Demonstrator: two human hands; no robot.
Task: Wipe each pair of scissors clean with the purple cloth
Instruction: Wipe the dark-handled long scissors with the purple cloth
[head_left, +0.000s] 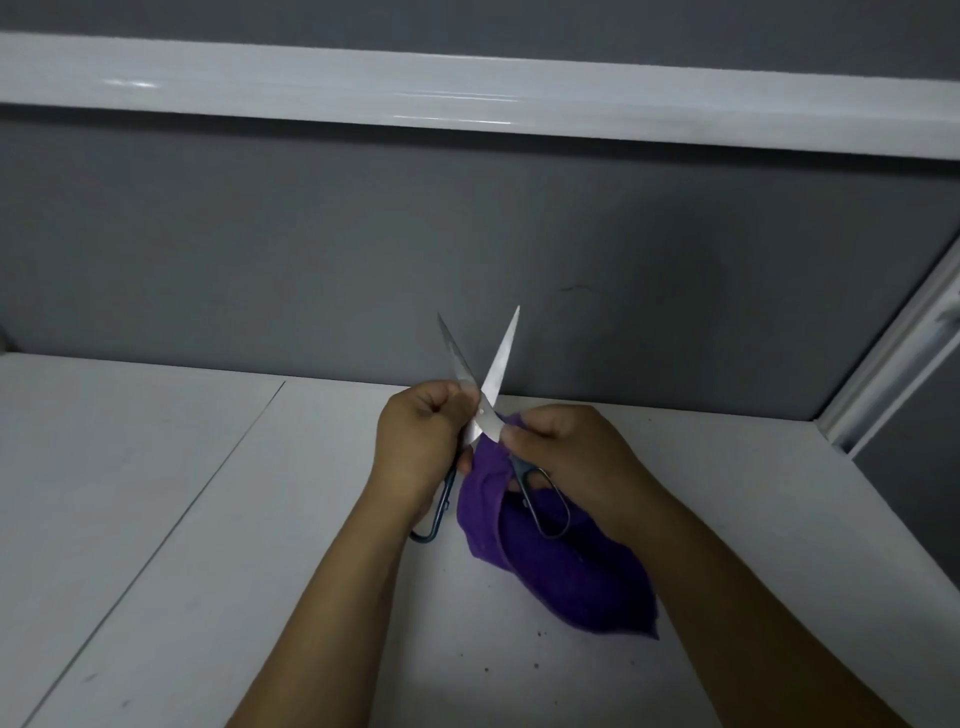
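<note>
Bright steel catches the eye first: the scissors (497, 364) are held up above the near middle of the table, blades spread into a narrow V whose thin, tapering points stand up against the wall behind. The left hand (421, 441) has its fingers curled tight round the scissors just below the pivot, and the dark wire handle loop on that side juts out under the wrist, low over the tabletop. The right hand (566, 457) is closed too, thumb and fingers pinching the purple cloth (566, 577) against the metal just beside the pivot; the other long oval handle loop lies against the cloth under that hand. The cloth is soft and nappy, bunched at the top and trailing down to the right in a loose fold that rests on the table (182, 519). That surface is flat, white and matt, with a thin dark seam (171, 509) running diagonally across its left part and a few dark specks (519, 667) near the cloth. There is open tabletop to the left and front of the hands. The far edge meets a plain grey wall (363, 249), close behind the blades, crossed higher up by a glossy white rail (467, 98); a white frame (893, 353) slants up at the right corner.
</note>
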